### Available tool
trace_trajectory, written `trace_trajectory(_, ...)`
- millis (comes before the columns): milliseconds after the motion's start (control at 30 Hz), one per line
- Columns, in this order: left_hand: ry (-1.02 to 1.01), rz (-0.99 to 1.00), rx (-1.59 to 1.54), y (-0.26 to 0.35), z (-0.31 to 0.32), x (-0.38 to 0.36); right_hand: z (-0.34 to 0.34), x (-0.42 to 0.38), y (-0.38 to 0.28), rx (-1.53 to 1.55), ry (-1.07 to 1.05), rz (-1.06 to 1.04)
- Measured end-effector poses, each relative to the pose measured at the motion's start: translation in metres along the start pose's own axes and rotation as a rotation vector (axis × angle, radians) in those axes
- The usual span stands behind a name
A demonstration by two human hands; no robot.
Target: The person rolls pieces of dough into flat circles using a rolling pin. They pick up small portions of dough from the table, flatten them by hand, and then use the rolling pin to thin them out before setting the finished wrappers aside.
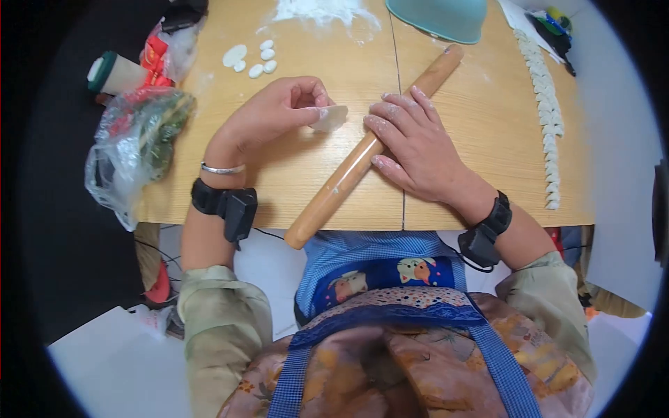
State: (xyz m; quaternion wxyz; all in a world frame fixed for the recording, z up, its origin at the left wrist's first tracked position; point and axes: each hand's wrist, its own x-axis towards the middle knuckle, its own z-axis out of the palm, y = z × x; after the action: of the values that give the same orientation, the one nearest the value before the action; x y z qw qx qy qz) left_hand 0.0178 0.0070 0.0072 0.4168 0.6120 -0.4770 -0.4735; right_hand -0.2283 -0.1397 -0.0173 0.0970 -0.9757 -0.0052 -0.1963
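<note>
My left hand (286,104) pinches a thin, pale dough round (331,119) between thumb and fingers, just above the wooden table (279,188). To its right, my right hand (411,143) lies over a long wooden rolling pin (334,187), with flour on its fingers. The pin slants from the front edge of the table up to the right. Several small white dough pieces (256,70) and a flatter one (235,55) sit beyond my left hand.
Loose flour (320,10) and a teal bowl (442,17) are at the far side. Rows of small shaped dough pieces (543,90) line the right. Plastic bags with greens (143,136) and a green-lidded container (120,74) stand at the left.
</note>
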Motion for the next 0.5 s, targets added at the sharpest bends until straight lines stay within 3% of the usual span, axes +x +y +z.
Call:
trace_trajectory(67, 0.040, 0.006, -0.100, -0.004, 0.002, 0.000, 0.001, -0.001, 0.002, 0.031, 0.027, -0.021)
trace_trajectory(133, 0.136, -0.078, -0.429, -0.008, 0.006, -0.002, 0.001, -0.001, 0.003, 0.074, -0.014, -0.052)
trace_trajectory(267, 0.128, -0.145, -0.510, -0.014, 0.000, -0.016, -0.004, 0.002, 0.001, 0.139, 0.006, -0.062)
trace_trajectory(367, 0.224, -0.141, -0.196, -0.017, -0.031, -0.016, -0.007, 0.002, 0.001, 0.162, -0.018, -0.034)
trace_trajectory(433, 0.488, -0.117, 0.092, -0.016, -0.069, -0.017, -0.005, 0.001, 0.001, 0.169, -0.026, -0.037)
trace_trajectory(467, 0.481, -0.121, 0.104, -0.013, -0.086, -0.015, -0.005, 0.001, 0.002, 0.174, -0.016, -0.029)
trace_trajectory(500, 0.640, -0.140, 0.141, -0.010, -0.101, -0.013, -0.005, 0.001, 0.002, 0.176, -0.012, -0.032)
